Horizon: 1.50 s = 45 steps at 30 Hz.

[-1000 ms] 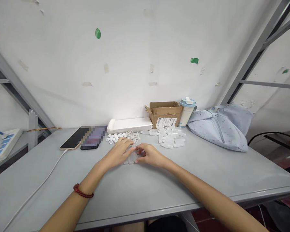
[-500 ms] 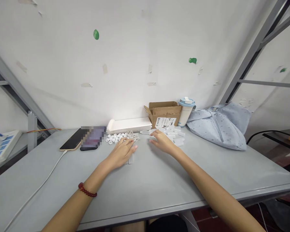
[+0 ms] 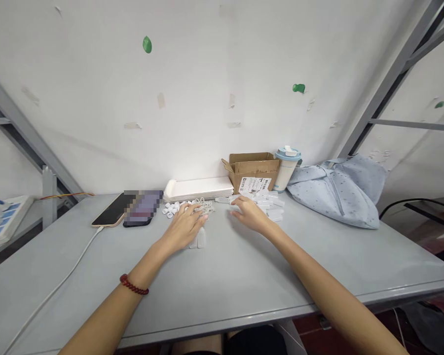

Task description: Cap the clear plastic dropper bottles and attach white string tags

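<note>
My left hand [image 3: 186,224] is open, fingers spread, palm down over the grey table by a pile of small white caps [image 3: 171,209] and a tangle of thin pale cords [image 3: 207,204]. Two flat translucent pieces [image 3: 201,240] lie partly under its wrist side. Across a gap, my right hand [image 3: 247,213] is open with bent fingers, at the left edge of several clear plastic pieces [image 3: 274,200]. Some of those are hidden behind it. A slim clear piece [image 3: 222,199] lies just beyond its fingertips. I see nothing held in either hand.
Behind the hands lie a stack of white padded sheets [image 3: 200,188], an open cardboard box [image 3: 254,172] and a blue-lidded cup [image 3: 285,170]. A pale blue cloth bag [image 3: 333,192] sits at right. Two phones [image 3: 113,212] lie at left, one with a white cable [image 3: 64,278].
My left hand has shifted slightly forward, and the two flat translucent pieces near it show more fully. My right hand stays almost in place. The view has tilted a little.
</note>
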Each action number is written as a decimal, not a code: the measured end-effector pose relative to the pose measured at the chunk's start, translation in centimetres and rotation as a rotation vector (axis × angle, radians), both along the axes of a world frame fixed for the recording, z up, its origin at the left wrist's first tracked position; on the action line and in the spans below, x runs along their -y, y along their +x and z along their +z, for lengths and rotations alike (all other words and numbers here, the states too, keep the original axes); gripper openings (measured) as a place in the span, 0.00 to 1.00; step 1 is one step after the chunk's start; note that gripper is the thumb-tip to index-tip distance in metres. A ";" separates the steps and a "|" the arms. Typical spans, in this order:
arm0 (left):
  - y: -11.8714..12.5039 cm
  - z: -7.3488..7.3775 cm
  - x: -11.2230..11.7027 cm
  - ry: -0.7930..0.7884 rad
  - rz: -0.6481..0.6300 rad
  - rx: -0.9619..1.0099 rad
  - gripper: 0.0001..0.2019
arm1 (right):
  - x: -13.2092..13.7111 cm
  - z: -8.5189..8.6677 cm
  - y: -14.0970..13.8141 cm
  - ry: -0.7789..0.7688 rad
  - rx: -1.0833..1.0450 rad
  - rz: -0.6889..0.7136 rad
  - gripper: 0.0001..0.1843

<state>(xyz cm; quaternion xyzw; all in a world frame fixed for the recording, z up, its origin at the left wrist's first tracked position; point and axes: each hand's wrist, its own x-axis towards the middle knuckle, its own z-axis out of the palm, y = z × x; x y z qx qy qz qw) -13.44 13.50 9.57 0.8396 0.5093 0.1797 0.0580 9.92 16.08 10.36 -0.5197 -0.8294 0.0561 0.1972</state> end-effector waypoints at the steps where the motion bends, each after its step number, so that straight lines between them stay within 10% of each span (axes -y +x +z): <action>1: 0.0 -0.1 -0.1 -0.001 0.004 -0.002 0.23 | 0.0 0.1 0.1 0.002 0.013 -0.013 0.14; 31: 0.2 0.6 -0.4 -0.068 0.116 0.365 0.27 | -1.1 -2.0 -0.4 0.153 0.387 -0.052 0.26; 41: -0.4 2.4 -0.1 -0.409 0.024 1.115 0.24 | -1.5 -2.1 -0.6 0.207 0.401 0.020 0.25; 45: -0.5 2.6 0.0 -0.403 0.064 1.306 0.20 | -1.1 -1.8 -0.9 0.263 0.103 0.029 0.23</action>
